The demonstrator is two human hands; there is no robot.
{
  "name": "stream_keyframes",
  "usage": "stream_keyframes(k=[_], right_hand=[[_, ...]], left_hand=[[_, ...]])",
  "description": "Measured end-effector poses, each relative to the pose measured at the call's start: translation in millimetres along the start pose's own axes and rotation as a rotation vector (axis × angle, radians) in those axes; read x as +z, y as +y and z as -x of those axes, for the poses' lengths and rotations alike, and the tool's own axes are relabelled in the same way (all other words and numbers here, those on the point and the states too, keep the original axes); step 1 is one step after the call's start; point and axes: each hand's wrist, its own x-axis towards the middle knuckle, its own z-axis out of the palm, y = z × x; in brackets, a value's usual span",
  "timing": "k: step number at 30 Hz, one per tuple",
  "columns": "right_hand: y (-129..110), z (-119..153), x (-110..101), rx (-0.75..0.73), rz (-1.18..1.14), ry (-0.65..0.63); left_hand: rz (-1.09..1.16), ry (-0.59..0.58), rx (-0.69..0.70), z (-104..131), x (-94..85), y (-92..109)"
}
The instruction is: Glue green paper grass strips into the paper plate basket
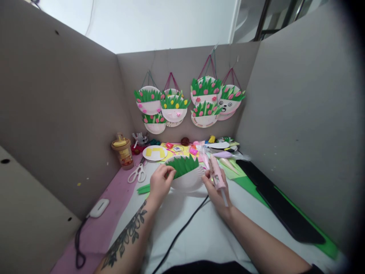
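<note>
A white paper-plate pocket point(188, 182) stands tilted between my hands, with green paper grass point(184, 166) rising out of it. My left hand point(162, 179) is at its left side, thumb and fingertips pinched together at the edge of the grass; whether they hold a blade or the plate is hard to see. In my right hand point(214, 186) is a pale pink glue gun point(217, 174), while the fingertips of that hand meet the plate's right rim. Cut green paper leaves point(143, 189) lie just left of my left wrist.
White-handled scissors point(137, 173), a plate with yellow paper pieces point(154, 153) and a lidded cup point(122, 152) stand left. A black cable point(182, 229) crosses the white sheet. A long black board point(281, 201) lies right. Finished plate baskets point(205, 91) hang on the back panel.
</note>
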Motion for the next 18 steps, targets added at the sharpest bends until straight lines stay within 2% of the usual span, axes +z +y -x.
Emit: stream_keyframes(k=[4,9,14,18], right_hand=[[-3.8,-1.8,0.0,-0.01,0.004,0.042],[-3.9,-3.0,-0.3,0.031,-0.003,0.032],[5.1,-3.5,-1.4,0.044,-0.005,0.038],[7.0,-3.7,-1.9,0.073,0.01,0.039]], left_hand=[[-0.106,-0.037,0.002,2.6,2.0,-2.4],[-0.181,-0.089,0.022,5.5,4.5,-4.3],[-0.18,-0.041,0.009,5.5,5.5,-3.8],[-0.143,-0.055,-0.003,5.0,6.3,-4.6]])
